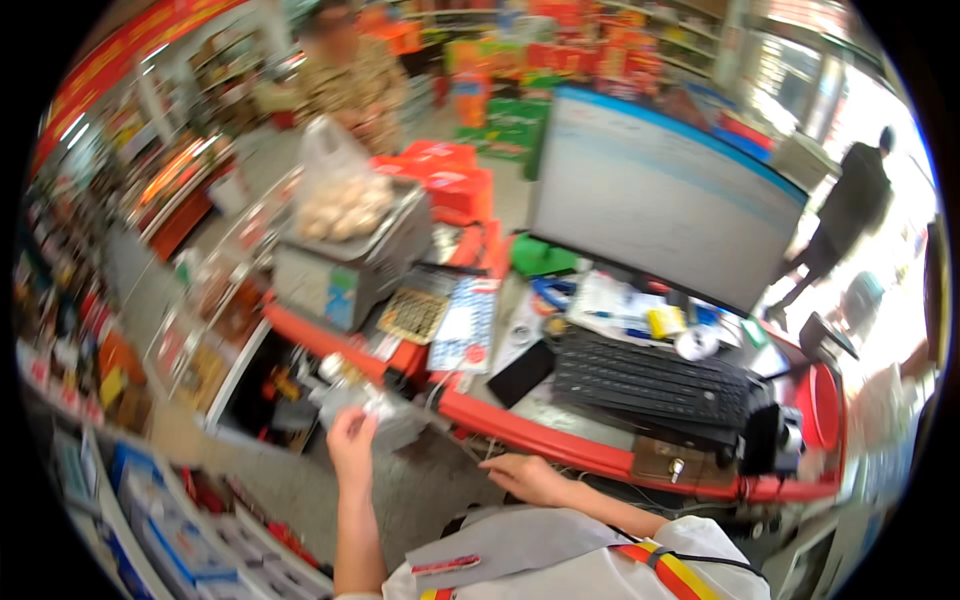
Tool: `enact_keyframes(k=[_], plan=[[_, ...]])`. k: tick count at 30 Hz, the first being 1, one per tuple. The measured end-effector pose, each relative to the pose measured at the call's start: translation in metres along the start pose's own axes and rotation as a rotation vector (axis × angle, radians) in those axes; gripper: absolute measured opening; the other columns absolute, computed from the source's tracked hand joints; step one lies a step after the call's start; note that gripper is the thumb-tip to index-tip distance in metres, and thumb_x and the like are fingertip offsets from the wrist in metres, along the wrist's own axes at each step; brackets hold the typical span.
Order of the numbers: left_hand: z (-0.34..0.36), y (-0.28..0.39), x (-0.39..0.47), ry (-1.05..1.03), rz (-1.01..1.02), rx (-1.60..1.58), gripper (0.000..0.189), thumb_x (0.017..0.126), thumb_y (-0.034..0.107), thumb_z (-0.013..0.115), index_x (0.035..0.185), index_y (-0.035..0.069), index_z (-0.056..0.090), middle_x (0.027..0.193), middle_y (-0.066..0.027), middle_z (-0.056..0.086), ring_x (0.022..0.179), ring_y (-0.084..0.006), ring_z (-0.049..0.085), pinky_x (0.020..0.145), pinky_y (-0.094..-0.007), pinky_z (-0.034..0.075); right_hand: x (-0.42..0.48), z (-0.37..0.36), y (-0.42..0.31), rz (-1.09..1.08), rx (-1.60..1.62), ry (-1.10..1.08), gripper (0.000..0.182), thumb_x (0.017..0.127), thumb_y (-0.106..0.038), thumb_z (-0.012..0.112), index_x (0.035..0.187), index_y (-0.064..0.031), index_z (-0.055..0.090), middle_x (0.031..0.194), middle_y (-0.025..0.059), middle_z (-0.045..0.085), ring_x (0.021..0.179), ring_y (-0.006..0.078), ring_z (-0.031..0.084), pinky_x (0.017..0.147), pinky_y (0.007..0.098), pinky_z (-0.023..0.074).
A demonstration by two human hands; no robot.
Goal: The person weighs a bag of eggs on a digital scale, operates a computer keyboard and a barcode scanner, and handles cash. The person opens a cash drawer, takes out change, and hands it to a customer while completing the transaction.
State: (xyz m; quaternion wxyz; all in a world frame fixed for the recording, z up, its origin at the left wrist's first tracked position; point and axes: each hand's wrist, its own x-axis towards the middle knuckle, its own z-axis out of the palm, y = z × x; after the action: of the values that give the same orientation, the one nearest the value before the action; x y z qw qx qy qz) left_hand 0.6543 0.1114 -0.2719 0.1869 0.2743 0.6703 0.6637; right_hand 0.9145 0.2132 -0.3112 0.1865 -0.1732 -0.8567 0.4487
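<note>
My left hand [351, 439] is raised with its fingers curled, close to crumpled clear plastic bags [390, 420] hanging by the counter. Blur hides whether it grips one. Just below the counter's red edge [540, 442], my right hand [529, 478] points left, fingers close together; a thin pale line meets its fingertips, too faint to name. Ahead on the left, a weighing scale [315, 277] carries a tied-looking clear plastic bag [341, 202] of pale round items, perhaps eggs. A black keyboard [652, 379] and a dark smartphone [523, 373] lie beyond my right hand.
A large monitor [660, 195] stands behind the keyboard. Red boxes [450, 180] sit past the scale. A person in camouflage clothing [360, 82] faces the counter; another in dark clothing [851, 202] is at the right. Shelving with packages [172, 517] flanks me at the left.
</note>
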Motion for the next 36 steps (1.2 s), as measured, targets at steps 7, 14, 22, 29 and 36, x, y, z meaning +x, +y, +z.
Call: enact_keyframes(k=[7, 14, 22, 29, 36], plan=[[-0.028, 0.053, 0.113, 0.03, 0.319, 0.092, 0.008, 0.075, 0.002, 0.063, 0.079, -0.002, 0.057, 0.09, -0.0044, 0.053, 0.079, -0.0094, 0.051, 0.067, -0.0222, 0.04, 0.046, 0.002, -0.018, 0.1, 0.076, -0.03, 0.023, 0.082, -0.01, 0.056, 0.104, -0.0029, 0.06, 0.09, 0.0152, 0.063, 0.08, 0.029, 0.062, 0.07, 0.0343, 0.0498], [-0.02, 0.062, 0.295, 0.105, 0.515, 0.459, 0.017, 0.074, 0.019, 0.067, 0.081, 0.004, 0.062, 0.124, -0.012, 0.046, 0.113, -0.026, 0.042, 0.09, -0.0357, 0.035, 0.114, 0.026, -0.006, 0.202, -0.03, 0.184, 0.023, 0.082, -0.007, 0.056, 0.103, -0.0004, 0.06, 0.092, 0.0174, 0.063, 0.081, 0.027, 0.063, 0.07, 0.0321, 0.0496], [0.023, 0.04, 0.453, 0.126, 0.478, 0.651, 0.018, 0.07, 0.021, 0.07, 0.08, 0.008, 0.063, 0.117, -0.0131, 0.049, 0.113, -0.0282, 0.04, 0.093, -0.0386, 0.032, 0.206, 0.091, -0.045, 0.457, -0.044, 0.339, 0.022, 0.083, -0.009, 0.055, 0.103, -0.0013, 0.06, 0.094, 0.0169, 0.062, 0.084, 0.0306, 0.061, 0.074, 0.0339, 0.0486], [0.025, 0.02, 0.495, -0.044, 0.474, 0.222, 0.018, 0.07, 0.013, 0.069, 0.074, 0.001, 0.056, 0.059, -0.005, 0.051, 0.054, -0.0141, 0.045, 0.053, -0.0301, 0.039, 0.221, 0.127, -0.052, 0.559, -0.087, 0.476, 0.022, 0.082, -0.008, 0.055, 0.103, -0.0015, 0.059, 0.095, 0.0168, 0.062, 0.087, 0.031, 0.061, 0.075, 0.0348, 0.0491], [0.017, 0.016, 0.511, -0.122, 0.385, 0.182, 0.049, 0.067, 0.005, 0.071, 0.11, 0.007, 0.046, 0.074, -0.008, 0.055, 0.063, -0.0153, 0.049, 0.057, -0.0297, 0.041, 0.236, 0.136, -0.053, 0.553, -0.138, 0.527, 0.021, 0.082, -0.008, 0.054, 0.102, -0.0028, 0.059, 0.096, 0.0159, 0.062, 0.087, 0.0318, 0.06, 0.074, 0.0354, 0.0493]])
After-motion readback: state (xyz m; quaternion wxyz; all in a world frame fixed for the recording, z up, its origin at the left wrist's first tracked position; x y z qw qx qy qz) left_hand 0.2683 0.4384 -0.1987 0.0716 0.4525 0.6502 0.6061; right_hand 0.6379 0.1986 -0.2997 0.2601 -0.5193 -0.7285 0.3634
